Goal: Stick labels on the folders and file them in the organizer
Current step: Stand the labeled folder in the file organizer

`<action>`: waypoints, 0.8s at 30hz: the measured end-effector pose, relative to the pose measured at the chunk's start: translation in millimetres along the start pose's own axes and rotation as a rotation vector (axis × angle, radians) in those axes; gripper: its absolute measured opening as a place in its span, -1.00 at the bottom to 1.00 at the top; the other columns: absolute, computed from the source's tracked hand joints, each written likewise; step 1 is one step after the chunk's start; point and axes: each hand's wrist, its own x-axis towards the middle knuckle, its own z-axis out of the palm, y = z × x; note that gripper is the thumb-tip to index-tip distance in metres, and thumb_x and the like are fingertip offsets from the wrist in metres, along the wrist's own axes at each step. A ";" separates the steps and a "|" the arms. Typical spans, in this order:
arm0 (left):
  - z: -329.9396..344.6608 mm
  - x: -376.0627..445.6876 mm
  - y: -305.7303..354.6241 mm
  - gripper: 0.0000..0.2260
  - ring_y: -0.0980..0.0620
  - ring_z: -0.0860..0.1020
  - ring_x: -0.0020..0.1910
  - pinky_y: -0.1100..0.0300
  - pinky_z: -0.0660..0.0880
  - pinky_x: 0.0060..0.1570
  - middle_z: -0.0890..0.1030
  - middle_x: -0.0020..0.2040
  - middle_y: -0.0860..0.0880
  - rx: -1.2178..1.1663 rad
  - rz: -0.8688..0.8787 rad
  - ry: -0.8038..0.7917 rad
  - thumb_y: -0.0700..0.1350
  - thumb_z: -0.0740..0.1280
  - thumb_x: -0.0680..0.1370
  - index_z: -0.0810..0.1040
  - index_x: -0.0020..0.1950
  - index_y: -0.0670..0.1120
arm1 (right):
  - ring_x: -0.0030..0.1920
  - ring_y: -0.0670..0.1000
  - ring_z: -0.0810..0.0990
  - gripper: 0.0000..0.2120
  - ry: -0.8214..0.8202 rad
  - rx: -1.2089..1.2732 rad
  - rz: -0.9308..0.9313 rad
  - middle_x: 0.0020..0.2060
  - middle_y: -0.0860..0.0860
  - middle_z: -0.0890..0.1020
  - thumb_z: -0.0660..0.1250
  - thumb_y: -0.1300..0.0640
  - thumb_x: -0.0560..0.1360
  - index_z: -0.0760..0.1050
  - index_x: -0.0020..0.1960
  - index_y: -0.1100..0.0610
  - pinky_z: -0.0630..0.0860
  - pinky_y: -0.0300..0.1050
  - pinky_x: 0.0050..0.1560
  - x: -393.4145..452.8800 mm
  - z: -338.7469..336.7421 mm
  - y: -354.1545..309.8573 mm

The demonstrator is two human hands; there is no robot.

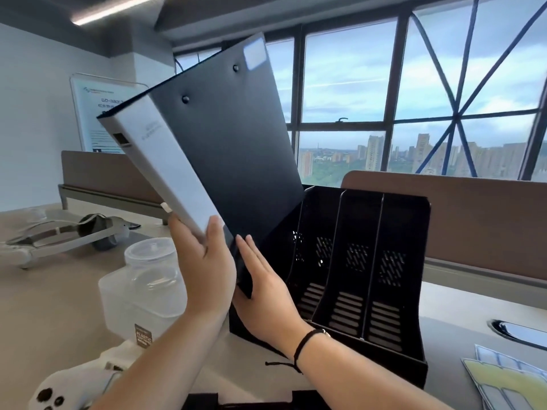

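A dark blue folder (pixel 228 137) with a white spine is held up, tilted, above the left end of the black organizer (pixel 396 291). A pale label (pixel 254 53) sits on its upper corner. My left hand (pixel 204 264) grips the lower end of the spine. My right hand (pixel 263 291) presses flat against the folder's lower cover edge. The organizer has several upright slots and those in view hold nothing. Label sheets (pixel 509 377), blue and yellow, lie at the bottom right.
A clear plastic jar (pixel 145 285) stands left of the organizer. A white headset (pixel 59 235) lies farther left, and a white controller (pixel 71 389) at the bottom left. Brown desk dividers (pixel 485 220) run behind. A cable hole (pixel 518 331) is at the right.
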 end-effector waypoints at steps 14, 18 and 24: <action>-7.5 -2.1 7.8 -0.73 -0.01 0.54 0.14 0.01 0.54 0.18 0.52 0.20 -0.03 0.023 -0.053 0.039 -0.11 0.28 0.64 0.34 0.31 -0.09 | 0.52 -0.20 0.19 -0.40 -0.029 -0.043 -0.043 0.57 -0.28 0.07 0.27 -0.09 0.61 0.08 0.55 -0.28 0.17 -0.44 0.32 -1.4 -6.4 -3.0; -3.0 3.4 11.3 -0.73 -0.05 0.54 0.13 0.06 0.51 0.15 0.53 0.18 -0.06 -0.010 -0.096 0.005 -0.13 0.27 0.64 0.34 0.31 -0.12 | 0.53 -0.23 0.13 -0.39 -0.019 -0.003 -0.012 0.57 -0.25 0.11 0.28 -0.09 0.60 0.10 0.57 -0.22 0.13 -0.40 0.39 0.9 -10.4 -6.3; 37.5 22.7 13.6 -0.68 -0.07 0.51 0.11 0.07 0.45 0.09 0.52 0.20 -0.06 0.116 -0.114 -0.133 -0.12 0.25 0.63 0.31 0.37 -0.09 | 0.44 -0.13 0.37 -0.26 -0.010 0.002 0.109 0.45 -0.16 0.42 0.39 0.03 0.54 0.08 0.58 -0.19 0.38 -0.41 0.24 17.8 -27.6 5.0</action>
